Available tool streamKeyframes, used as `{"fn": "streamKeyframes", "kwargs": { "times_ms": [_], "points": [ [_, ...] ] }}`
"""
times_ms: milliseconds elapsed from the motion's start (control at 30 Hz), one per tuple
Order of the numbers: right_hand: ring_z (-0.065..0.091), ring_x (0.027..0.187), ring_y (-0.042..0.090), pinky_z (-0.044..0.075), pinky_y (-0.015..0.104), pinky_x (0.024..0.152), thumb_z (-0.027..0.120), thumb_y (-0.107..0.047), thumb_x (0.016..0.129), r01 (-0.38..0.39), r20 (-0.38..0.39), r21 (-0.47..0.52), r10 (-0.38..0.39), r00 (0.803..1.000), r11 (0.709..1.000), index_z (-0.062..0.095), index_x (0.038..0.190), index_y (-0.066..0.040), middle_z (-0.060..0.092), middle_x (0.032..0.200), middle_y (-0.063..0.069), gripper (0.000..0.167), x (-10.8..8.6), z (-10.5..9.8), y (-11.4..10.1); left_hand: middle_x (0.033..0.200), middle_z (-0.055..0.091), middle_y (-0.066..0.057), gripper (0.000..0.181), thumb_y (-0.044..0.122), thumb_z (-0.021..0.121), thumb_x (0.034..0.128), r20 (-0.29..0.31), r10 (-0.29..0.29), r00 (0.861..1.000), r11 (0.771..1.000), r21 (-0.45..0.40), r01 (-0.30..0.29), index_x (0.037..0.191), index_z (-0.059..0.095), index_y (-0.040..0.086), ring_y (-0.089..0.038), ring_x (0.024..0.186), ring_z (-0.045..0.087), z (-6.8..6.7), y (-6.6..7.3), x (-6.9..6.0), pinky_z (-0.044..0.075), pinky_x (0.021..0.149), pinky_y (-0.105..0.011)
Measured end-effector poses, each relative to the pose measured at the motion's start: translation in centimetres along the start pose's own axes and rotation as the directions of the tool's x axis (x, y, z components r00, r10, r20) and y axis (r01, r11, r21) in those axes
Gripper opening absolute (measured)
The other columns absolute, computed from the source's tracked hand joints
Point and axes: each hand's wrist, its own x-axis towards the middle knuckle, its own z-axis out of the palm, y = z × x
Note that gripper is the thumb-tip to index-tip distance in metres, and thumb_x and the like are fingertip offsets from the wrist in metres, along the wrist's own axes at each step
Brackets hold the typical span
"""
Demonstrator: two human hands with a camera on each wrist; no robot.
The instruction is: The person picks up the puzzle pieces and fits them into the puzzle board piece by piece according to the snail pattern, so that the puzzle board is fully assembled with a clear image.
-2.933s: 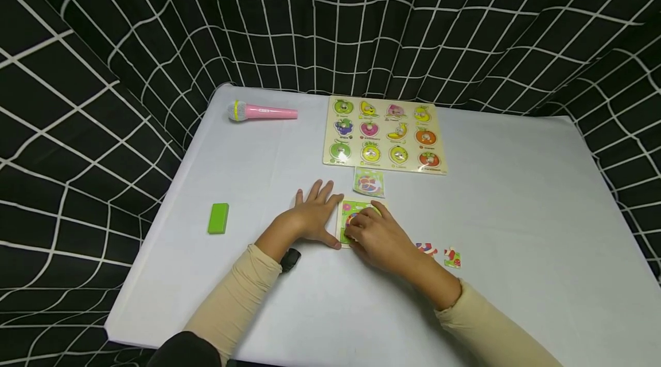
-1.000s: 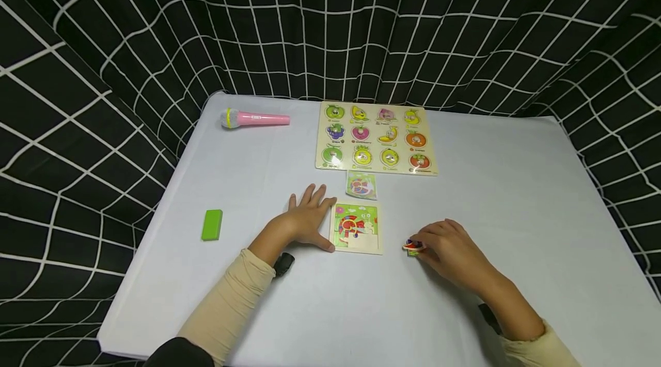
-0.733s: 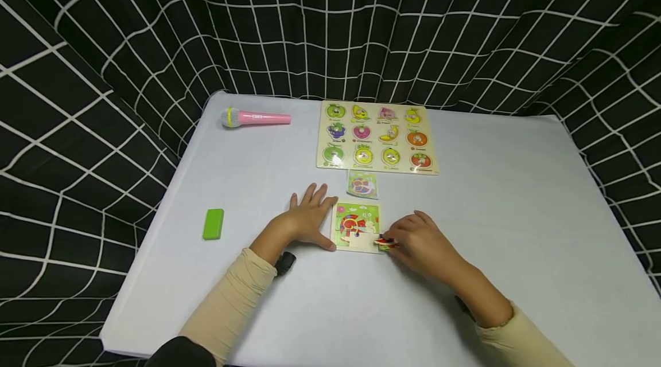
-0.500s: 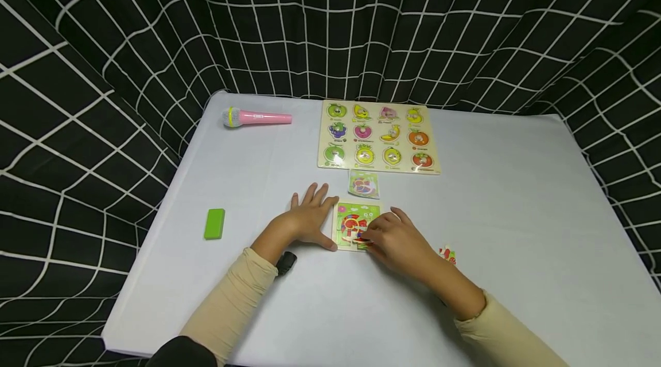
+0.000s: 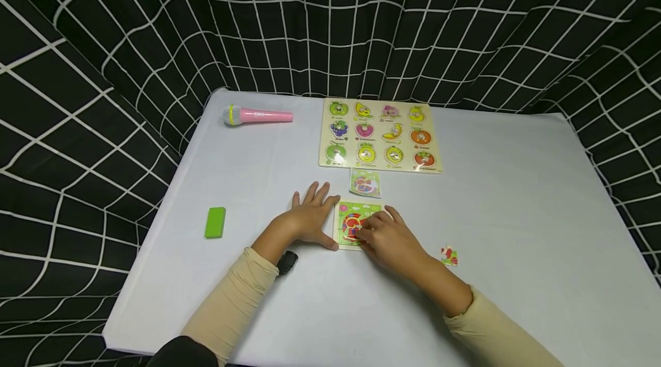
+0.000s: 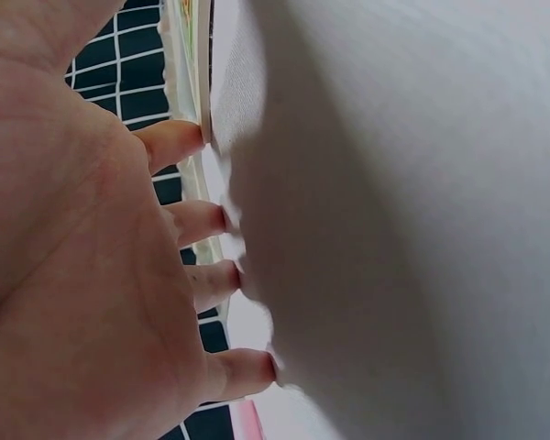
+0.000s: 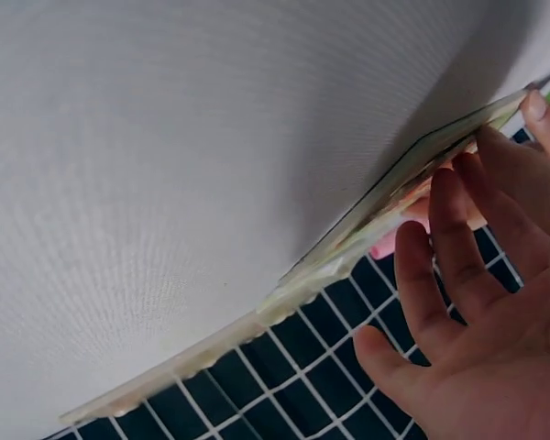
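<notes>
A small square jigsaw board [image 5: 356,207] with a red snail picture lies between my hands in the head view. My left hand [image 5: 312,221] is spread flat at its left edge, with the thumb and index fingertip against the frame. In the left wrist view, its fingertips touch the white cloth. My right hand [image 5: 389,241] is over the board's lower right, pinching a puzzle piece down at the board; the fingers mostly hide the piece. The right wrist view shows its other fingers [image 7: 422,284] loosely bent. A loose puzzle piece [image 5: 449,256] lies to the right.
Just beyond the board lies a small picture card [image 5: 365,183], touching a wooden fruit puzzle [image 5: 381,135]. A pink toy microphone [image 5: 258,116] is at the back left, and a green block [image 5: 215,222] lies on the left. Black gridded curtains [image 5: 356,23] surround the white table [image 5: 516,212].
My right hand lifted a puzzle piece from the table on the right and carried it left onto the board, where it is now lower and flatter. The left hand has stayed put.
</notes>
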Motion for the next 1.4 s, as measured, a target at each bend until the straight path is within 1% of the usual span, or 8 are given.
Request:
{"fn": "streamKeyframes", "kwargs": {
  "times_ms": [200, 333, 433, 567, 733, 1000, 1200, 1400],
  "points": [
    [0.061, 0.101, 0.022, 0.037, 0.061, 0.102, 0.081, -0.018, 0.078, -0.005, 0.030, 0.068, 0.003, 1.000, 0.998, 0.077, 0.096, -0.019, 0.070, 0.098, -0.003, 0.018, -0.1, -0.5, 0.2, 0.163, -0.003, -0.014, 0.113, 0.057, 0.081, 0.0685, -0.005, -0.004, 1.000, 1.000, -0.003, 0.004, 0.156, 0.021, 0.017, -0.036, 0.149, -0.011, 0.0, 0.1, 0.0, 0.004, 0.112, -0.068],
    [0.059, 0.111, 0.023, 0.031, 0.065, 0.104, 0.080, -0.018, 0.079, -0.013, 0.087, 0.187, -0.003, 0.996, 0.982, 0.075, 0.102, -0.019, 0.070, 0.105, -0.004, 0.023, -0.9, -1.3, 0.9, 0.163, -0.003, -0.015, 0.114, 0.056, 0.082, 0.0682, -0.007, 0.001, 1.000, 1.000, -0.001, -0.001, 0.155, 0.021, 0.017, -0.037, 0.149, -0.011, 0.0, 0.1, 0.0, 0.004, 0.112, -0.068],
    [0.057, 0.116, 0.024, 0.028, 0.066, 0.105, 0.079, -0.018, 0.081, -0.051, 0.097, 0.240, 0.028, 0.995, 0.969, 0.073, 0.106, -0.017, 0.070, 0.109, -0.004, 0.026, -2.0, -1.8, 1.8, 0.163, -0.002, -0.014, 0.113, 0.057, 0.082, 0.0681, -0.010, 0.007, 1.000, 1.000, 0.004, -0.007, 0.155, 0.021, 0.017, -0.036, 0.149, -0.011, 0.1, 0.0, 0.1, 0.004, 0.112, -0.068],
    [0.058, 0.114, 0.026, 0.030, 0.065, 0.104, 0.079, -0.018, 0.080, -0.132, 0.054, 0.204, 0.123, 0.991, 0.970, 0.072, 0.106, -0.013, 0.069, 0.109, 0.000, 0.028, -4.1, -2.3, 3.7, 0.163, -0.002, -0.014, 0.114, 0.057, 0.082, 0.0678, -0.014, 0.011, 1.000, 1.000, 0.003, -0.011, 0.155, 0.021, 0.017, -0.036, 0.149, -0.011, 0.0, 0.0, 0.1, 0.005, 0.112, -0.069],
    [0.058, 0.112, 0.031, 0.029, 0.066, 0.103, 0.082, -0.017, 0.076, -0.254, 0.047, 0.153, 0.250, 0.967, 0.955, 0.071, 0.109, -0.010, 0.069, 0.113, 0.007, 0.035, -7.2, -3.2, 5.8, 0.163, -0.002, -0.014, 0.114, 0.057, 0.082, 0.0678, -0.015, 0.009, 1.000, 1.000, 0.008, -0.009, 0.156, 0.021, 0.017, -0.036, 0.149, -0.011, 0.0, 0.0, 0.1, 0.005, 0.112, -0.069],
    [0.058, 0.110, 0.038, 0.038, 0.059, 0.096, 0.086, -0.015, 0.070, -0.401, 0.171, 0.133, 0.378, 0.910, 0.906, 0.070, 0.111, -0.009, 0.067, 0.114, 0.009, 0.045, -11.2, -4.0, 7.5, 0.163, -0.004, -0.013, 0.114, 0.057, 0.081, 0.0686, -0.003, 0.001, 1.000, 1.000, 0.014, -0.001, 0.156, 0.020, 0.017, -0.036, 0.149, -0.011, -0.1, 0.1, -0.1, 0.004, 0.112, -0.068],
    [0.064, 0.097, 0.030, 0.044, 0.055, 0.091, 0.087, -0.009, 0.066, -0.372, 0.126, 0.107, 0.359, 0.925, 0.922, 0.070, 0.107, -0.010, 0.069, 0.101, 0.002, 0.044, -12.5, -3.7, 7.9, 0.163, -0.003, -0.014, 0.114, 0.058, 0.081, 0.0684, -0.003, 0.002, 1.000, 1.000, 0.020, -0.002, 0.156, 0.020, 0.017, -0.036, 0.149, -0.011, 0.0, 0.0, 0.0, 0.005, 0.112, -0.068],
    [0.065, 0.082, 0.021, 0.048, 0.049, 0.088, 0.088, -0.006, 0.064, -0.313, 0.057, 0.082, 0.309, 0.949, 0.946, 0.071, 0.101, -0.009, 0.070, 0.087, -0.004, 0.040, -12.3, -3.4, 8.0, 0.163, -0.001, -0.015, 0.113, 0.055, 0.083, 0.0672, -0.013, 0.000, 1.000, 1.000, -0.002, 0.000, 0.155, 0.022, 0.017, -0.036, 0.149, -0.010, 0.1, 0.1, 0.1, 0.004, 0.112, -0.069]
  ]
}}
